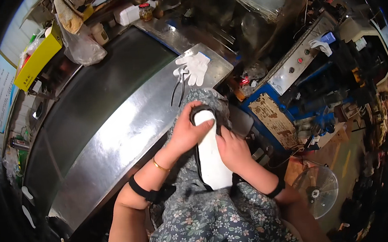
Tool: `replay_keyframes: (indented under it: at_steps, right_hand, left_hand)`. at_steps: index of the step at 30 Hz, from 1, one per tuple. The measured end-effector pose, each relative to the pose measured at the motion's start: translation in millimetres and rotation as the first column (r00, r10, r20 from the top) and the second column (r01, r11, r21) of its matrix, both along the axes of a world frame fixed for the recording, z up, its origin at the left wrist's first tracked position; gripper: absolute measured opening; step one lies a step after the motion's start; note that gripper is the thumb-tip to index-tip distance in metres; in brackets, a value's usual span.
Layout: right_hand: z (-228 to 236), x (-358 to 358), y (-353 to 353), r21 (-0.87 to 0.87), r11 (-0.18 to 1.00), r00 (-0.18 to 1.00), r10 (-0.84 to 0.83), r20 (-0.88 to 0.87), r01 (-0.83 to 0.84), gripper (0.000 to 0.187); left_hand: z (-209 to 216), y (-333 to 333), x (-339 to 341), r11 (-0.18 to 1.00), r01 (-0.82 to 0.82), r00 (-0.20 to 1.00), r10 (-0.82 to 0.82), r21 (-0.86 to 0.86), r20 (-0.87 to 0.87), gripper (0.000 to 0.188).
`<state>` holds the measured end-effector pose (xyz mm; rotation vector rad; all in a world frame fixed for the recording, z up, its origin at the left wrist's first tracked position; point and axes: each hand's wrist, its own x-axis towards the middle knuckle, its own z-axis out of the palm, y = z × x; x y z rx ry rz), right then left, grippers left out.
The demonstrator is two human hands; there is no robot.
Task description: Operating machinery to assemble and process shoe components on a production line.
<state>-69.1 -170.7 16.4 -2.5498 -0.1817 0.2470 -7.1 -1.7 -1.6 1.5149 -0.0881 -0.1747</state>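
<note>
Gripping a white, dark-rimmed sole-shaped piece (213, 162) over floral cloth (201, 224); left hand (189, 129) clasps its far end, thumb on top, right hand (233, 149) holds its right edge. Pliers (182, 83) overlap white glove (196, 67) on metal table (119, 139).

Long piece (214, 160) is white with a black rim, and the apron (214, 223) is dark grey, super busy with pink and white flowers. Counter (101, 150) is silver along its near edge, belt (97, 91) is greenish black. By the far right corner: white glove (197, 69) with blue trim, dark pliers (183, 77). Gold bracelet (162, 166), black armbands (140, 189). Box (37, 66) past the far edge? Loud yellow.
</note>
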Motion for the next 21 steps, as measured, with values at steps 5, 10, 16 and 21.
replay_keyframes:
  at_steps: [5,10,16,21]
  right_hand:
    - [-57.1,-38.1,-25.4,0.653,0.752,0.993,0.117,-0.002,-0.087,0.067]
    - [-24.5,-20.1,14.0,0.724,0.688,0.976,0.114,-0.184,0.056,0.069]
    - [-21.4,-20.5,48.1,0.590,0.806,0.999,-0.042,-0.001,0.035,0.069]
    - [-61.1,-25.7,39.4,0.860,0.507,0.997,-0.006,-0.074,0.067,0.065]
  left_hand:
    - [-4.8,16.1,-0.1,0.724,0.223,0.945,-0.326,-0.653,-0.040,0.060]
    - [-30.2,9.2,-57.8,0.912,-0.380,0.922,0.358,0.155,0.150,0.044]
    - [29.4,38.5,-29.0,0.578,-0.121,0.989,-0.001,0.807,0.150,0.041]
    - [-0.8,62.6,-81.9,0.839,0.067,0.973,-0.174,0.539,0.150,0.044]
